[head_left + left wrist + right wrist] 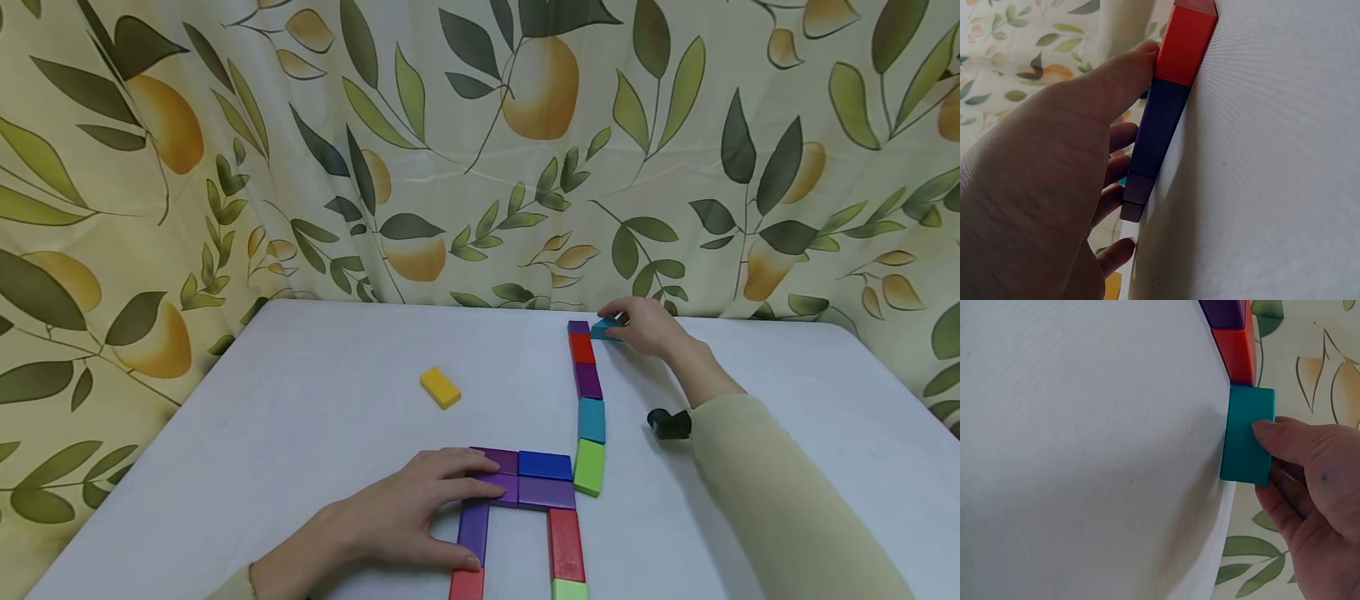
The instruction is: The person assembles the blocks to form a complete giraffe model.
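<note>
Coloured flat blocks lie in lines on the white table (315,433). My left hand (438,496) rests flat on the purple blocks (501,475) near me, its thumb along another purple block (474,529). In the left wrist view that hand (1066,181) touches the edge of the dark purple block (1157,131) next to a red block (1186,44). My right hand (637,325) reaches to the far end of a column of blocks (589,400) and pinches a teal block (603,328). In the right wrist view the teal block (1246,434) sits beside the red block (1238,353), with the right hand's (1297,462) thumb on it.
A single yellow block (440,387) lies apart at mid table. A blue block (544,464), a green block (589,467) and a red block (566,543) belong to the near pattern. A leaf-printed curtain (480,150) hangs behind the table's far edge.
</note>
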Motion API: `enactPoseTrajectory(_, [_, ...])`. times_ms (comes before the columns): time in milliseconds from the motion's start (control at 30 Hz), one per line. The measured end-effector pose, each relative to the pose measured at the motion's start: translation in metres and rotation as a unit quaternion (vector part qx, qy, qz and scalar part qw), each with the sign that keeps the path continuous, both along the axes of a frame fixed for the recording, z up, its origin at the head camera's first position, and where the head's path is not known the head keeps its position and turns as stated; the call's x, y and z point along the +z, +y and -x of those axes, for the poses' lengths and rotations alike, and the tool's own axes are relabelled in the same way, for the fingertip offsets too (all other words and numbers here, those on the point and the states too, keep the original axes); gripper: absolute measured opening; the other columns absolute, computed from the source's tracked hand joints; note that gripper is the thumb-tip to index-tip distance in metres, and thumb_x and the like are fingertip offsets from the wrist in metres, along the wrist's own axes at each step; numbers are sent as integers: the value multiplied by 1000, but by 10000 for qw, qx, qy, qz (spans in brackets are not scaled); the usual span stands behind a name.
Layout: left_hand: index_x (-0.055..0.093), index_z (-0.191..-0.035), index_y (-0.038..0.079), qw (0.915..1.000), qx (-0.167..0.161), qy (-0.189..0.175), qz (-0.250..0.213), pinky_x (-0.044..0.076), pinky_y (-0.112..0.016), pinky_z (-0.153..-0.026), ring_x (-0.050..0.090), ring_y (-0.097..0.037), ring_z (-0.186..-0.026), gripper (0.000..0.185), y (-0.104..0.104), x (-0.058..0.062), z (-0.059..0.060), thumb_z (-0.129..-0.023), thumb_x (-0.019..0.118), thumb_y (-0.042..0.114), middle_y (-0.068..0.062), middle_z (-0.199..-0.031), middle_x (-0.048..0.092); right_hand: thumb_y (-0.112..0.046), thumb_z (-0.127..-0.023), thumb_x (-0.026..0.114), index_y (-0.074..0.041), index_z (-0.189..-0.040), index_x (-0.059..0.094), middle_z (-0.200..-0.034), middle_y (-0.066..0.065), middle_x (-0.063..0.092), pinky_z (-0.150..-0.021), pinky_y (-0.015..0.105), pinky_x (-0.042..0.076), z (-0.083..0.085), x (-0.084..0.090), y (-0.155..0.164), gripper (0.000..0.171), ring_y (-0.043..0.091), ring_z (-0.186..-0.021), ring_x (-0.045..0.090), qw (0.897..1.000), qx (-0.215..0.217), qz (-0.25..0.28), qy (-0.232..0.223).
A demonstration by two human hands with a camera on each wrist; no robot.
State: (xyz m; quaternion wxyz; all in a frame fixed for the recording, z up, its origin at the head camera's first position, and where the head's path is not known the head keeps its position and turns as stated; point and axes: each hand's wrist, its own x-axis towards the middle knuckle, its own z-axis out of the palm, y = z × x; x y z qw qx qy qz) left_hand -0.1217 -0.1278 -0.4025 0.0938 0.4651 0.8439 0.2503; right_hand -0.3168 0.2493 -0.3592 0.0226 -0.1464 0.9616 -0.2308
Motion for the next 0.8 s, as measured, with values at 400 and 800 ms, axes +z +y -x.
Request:
enactPoseTrajectory(400, [53,-148,31,10000,-43,6,21,33,-45,-114,29,-14,-145,66,3,3,-1,-91,65,62,11,-156,36,-5,-94,68,6,-132,60,-124,27,61,-96,58,47,-11,5,11,40,45,-115,53,9999,61,-52,122])
enactPoseTrajectory(800, [54,-147,31,10000,20,78,23,34,-46,-113,30,-15,-144,65,2,3,-3,-90,65,62,10,-156,37,-11,-93,73,0,-134,61,-131,23,59,-95,59,49,-68,25,6,44,44,-118,53,9981,306,201,501])
